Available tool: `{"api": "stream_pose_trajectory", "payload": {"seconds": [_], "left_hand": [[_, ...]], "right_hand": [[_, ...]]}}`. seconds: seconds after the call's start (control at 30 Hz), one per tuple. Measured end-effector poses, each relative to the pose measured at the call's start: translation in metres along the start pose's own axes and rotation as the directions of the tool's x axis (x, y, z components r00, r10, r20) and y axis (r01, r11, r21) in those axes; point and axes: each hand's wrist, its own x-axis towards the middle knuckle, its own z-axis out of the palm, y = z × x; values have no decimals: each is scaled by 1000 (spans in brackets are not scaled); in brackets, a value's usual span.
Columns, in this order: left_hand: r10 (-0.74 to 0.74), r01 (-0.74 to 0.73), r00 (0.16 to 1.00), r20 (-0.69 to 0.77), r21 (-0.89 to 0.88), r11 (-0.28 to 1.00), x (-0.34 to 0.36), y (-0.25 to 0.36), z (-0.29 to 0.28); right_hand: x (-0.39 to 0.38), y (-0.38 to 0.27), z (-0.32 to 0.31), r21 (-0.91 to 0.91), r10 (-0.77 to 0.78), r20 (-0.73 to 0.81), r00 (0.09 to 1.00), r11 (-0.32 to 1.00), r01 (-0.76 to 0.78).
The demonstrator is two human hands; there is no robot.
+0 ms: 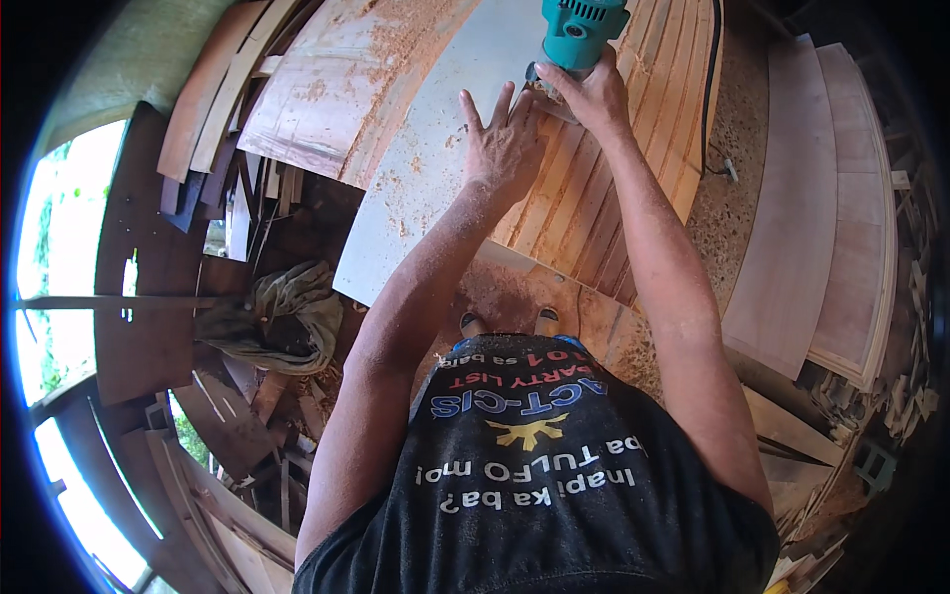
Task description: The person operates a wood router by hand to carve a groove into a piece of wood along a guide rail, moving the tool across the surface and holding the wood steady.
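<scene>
My right hand [600,97] grips the lower body of a teal trim router [580,32] at the top of the view. The router stands upright on a wooden panel [579,213] with long parallel grooves. Flat beside the router's base lies my left hand [503,150], its fingers spread across the edge of a pale board [396,213] and the grooved panel. Its fingers nearest the router come close to the base; whether they touch it I cannot tell. The router's bit is hidden under the base and my hands.
Sawdust and shavings lie over the boards. A black cord [709,89] runs along the panel's right side. Long plywood sheets [777,198] lean at the right, and stacked planks [223,94] stand at the left. A crumpled cloth sack [282,322] lies among wood scraps at the lower left.
</scene>
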Motion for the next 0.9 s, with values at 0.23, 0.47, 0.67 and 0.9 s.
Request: {"api": "stream_pose_trajectory", "payload": {"seconds": [0.23,0.47,0.67,0.9], "left_hand": [[6,-6,1000,30,4,1000,11,0,1],[12,-12,1000,18,-8,1000,22,1,5],[29,-29,999,23,18,999,29,0,7],[42,-41,999,-29,25,999,37,0,13]], "right_hand": [[9,5,-2,128,-29,5,1000,991,28],[18,18,1,-31,-39,-41,998,999,38],[26,23,-1,-61,-62,-45,997,996,59],[34,26,-1,3,-55,-49,997,998,56]]}}
